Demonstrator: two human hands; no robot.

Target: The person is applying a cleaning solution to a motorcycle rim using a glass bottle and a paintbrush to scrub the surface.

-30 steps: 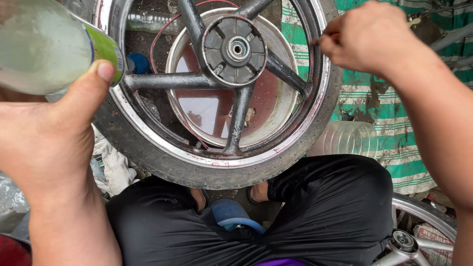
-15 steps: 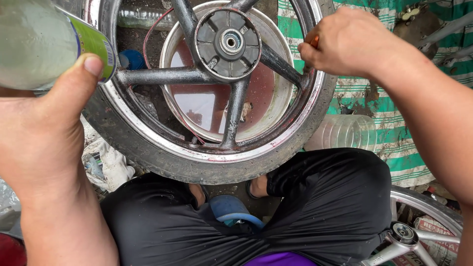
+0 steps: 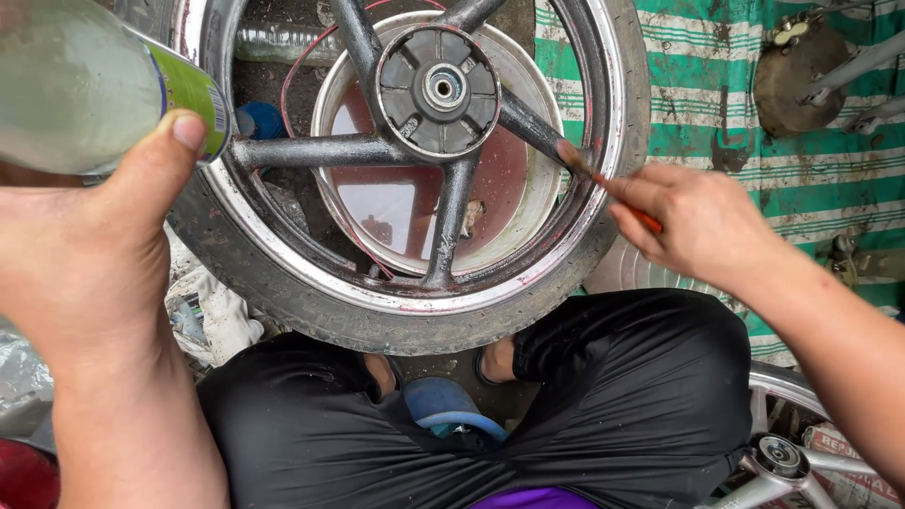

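My left hand point(image 3: 90, 250) grips a clear plastic bottle point(image 3: 85, 85) with a green label, held tilted at the upper left over the wheel's rim. A motorcycle wheel point(image 3: 415, 283) with a black tyre and dark spokes stands upright in front of my knees. My right hand point(image 3: 698, 226) holds a small brush with an orange-red handle point(image 3: 613, 193); its bristles touch the inside of the rim at the right, near a spoke end. Behind the spokes a round metal basin point(image 3: 528, 203) holds reddish liquid.
My legs in black trousers point(image 3: 584, 396) are folded below the wheel, a blue sandal between them. A green striped sheet point(image 3: 745, 113) covers the ground at right, with a rusty metal part at top right. A silver wheel point(image 3: 782, 457) lies at bottom right, crumpled rags at left.
My right hand has dropped from the rim's upper right to its right side, the brush now visible against the rim. The view has shifted so the wheel sits lower and nearer.
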